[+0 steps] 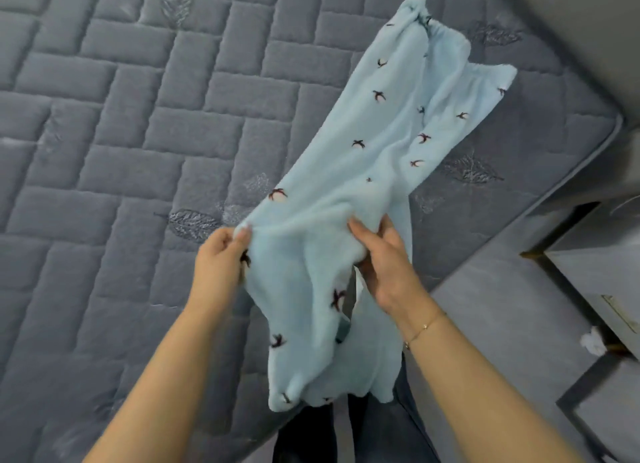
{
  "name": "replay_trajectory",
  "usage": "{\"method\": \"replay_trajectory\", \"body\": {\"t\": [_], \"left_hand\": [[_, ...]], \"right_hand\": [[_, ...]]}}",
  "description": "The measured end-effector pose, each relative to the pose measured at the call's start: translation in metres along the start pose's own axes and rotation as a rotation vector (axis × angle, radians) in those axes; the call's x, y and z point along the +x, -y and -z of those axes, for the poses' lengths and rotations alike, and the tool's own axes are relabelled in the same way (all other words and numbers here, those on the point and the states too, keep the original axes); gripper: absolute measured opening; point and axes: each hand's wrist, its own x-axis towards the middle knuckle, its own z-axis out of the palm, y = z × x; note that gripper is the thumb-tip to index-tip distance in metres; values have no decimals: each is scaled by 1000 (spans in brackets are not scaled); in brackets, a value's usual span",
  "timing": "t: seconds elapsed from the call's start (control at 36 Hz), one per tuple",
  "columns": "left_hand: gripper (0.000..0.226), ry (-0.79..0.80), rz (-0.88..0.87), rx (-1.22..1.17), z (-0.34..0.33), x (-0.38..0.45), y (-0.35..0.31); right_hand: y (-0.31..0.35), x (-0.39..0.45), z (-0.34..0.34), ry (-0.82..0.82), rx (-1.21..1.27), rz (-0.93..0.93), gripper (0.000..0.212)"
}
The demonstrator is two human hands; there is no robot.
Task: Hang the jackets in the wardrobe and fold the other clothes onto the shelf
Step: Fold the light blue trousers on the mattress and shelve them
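Both hands holding light blue fleece trousers over a grey quilted mattress

The left hand [221, 258] pinches the trousers [363, 199] at their 9 o'clock edge, thumb and fingers closed on the cloth; the right hand [384, 265] grips a bunched fold near the middle, at 4 o'clock from centre. The trousers, dotted with small dark birds, run from the gathered waistband at 1 o'clock, lying on the mattress [121, 133], down to hems hanging at 6 o'clock. A thin bracelet [424, 327] circles the right wrist
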Motion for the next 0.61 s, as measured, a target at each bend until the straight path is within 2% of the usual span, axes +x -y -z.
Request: {"method": "replay_trajectory", "body": {"t": [0.08,0.14,0.22,0.28,0.36,0.44,0.5,0.56,0.61], "left_hand": [[13,-73,100,-92,30,29,4],[35,-95,150,-28,39,39,16],[49,-70,189,143,45,32,37],[54,35,218,139,42,16,57],[78,175,311,140,24,-14,84],[89,90,196,380,0,-31,107],[78,-54,130,376,-11,-31,114],[48,-194,160,229,-17,-24,113],[19,-216,199,157,-22,-12,105]], "right_hand": [[-21,16,-28,199,-36,-160,31],[-41,27,-34,226,-122,-254,29],[-70,36,-23,37,-244,-351,31],[-85,36,-7,-108,-351,-347,24],[-98,26,20,-261,-512,-312,23],[-106,14,47,-315,-585,-303,29],[-110,10,61,-330,-608,-291,35],[-113,10,71,-333,-641,-269,36],[-112,12,76,-344,-659,-250,34]]}}
